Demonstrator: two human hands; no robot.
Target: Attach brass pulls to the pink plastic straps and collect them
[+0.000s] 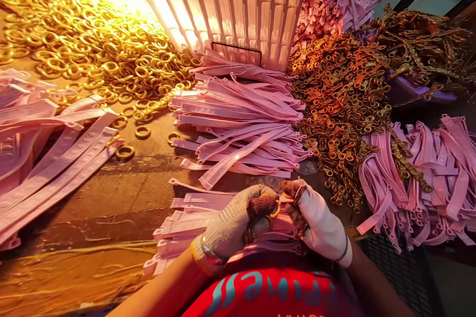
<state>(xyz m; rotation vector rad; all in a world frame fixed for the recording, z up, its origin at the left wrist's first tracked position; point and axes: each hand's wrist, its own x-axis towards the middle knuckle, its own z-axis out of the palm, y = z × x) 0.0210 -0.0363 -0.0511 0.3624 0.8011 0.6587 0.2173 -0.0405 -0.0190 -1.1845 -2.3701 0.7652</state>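
My left hand (pixel 233 218), in a grey knit glove with the fingertips bare or dark, is closed around a gold ring (pixel 275 209). Close beside it is my right hand (pixel 322 220) in a white glove, its thumb and fingers pinched together. A small yellowish bit shows at its fingertips, too small to name. Both hands are just above a stack of pink straps (pixel 189 215), which they partly hide. Directly beyond lies a bigger pile of pink straps (pixel 241 114) with small looped ends.
Gold rings (pixel 111 67) cover the far left. More pink straps lie at left (pixel 55 158) and right (pixel 420 173). A white ribbed panel (pixel 238 5) stands at the back. Small gold metal links (pixel 338 99) are heaped right of centre, with gold chains (pixel 420 44) behind.
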